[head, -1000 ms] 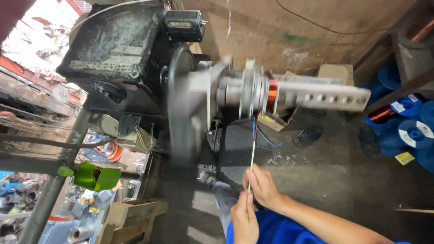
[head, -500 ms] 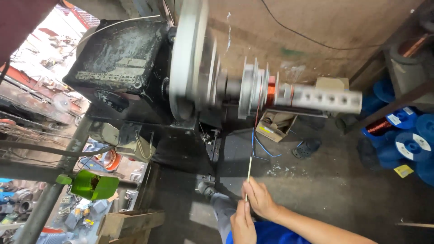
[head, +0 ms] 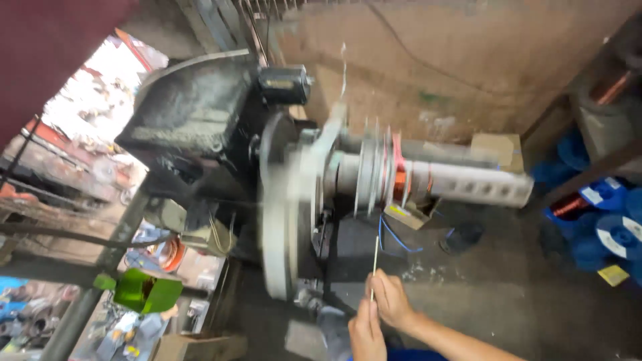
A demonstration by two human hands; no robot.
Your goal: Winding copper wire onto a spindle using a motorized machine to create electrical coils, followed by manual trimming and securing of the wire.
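Both hands pinch a thin stick: left hand (head: 367, 332) low, right hand (head: 391, 302) just above. The stick (head: 374, 266) points up at the copper coil (head: 400, 185) on the spinning spindle (head: 428, 180) (blurred). Winding looks underway; steady guiding matters.

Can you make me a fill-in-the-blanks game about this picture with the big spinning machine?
1. Both bare hands pinch a thin pale ____ that points up at the machine.
2. The shiny wire coil wound on the grey spindle is ____ coloured.
3. The bent plastic piece at lower left is bright ____.
4. The wire spools on the right are ____.

Missing words: stick; copper; green; blue
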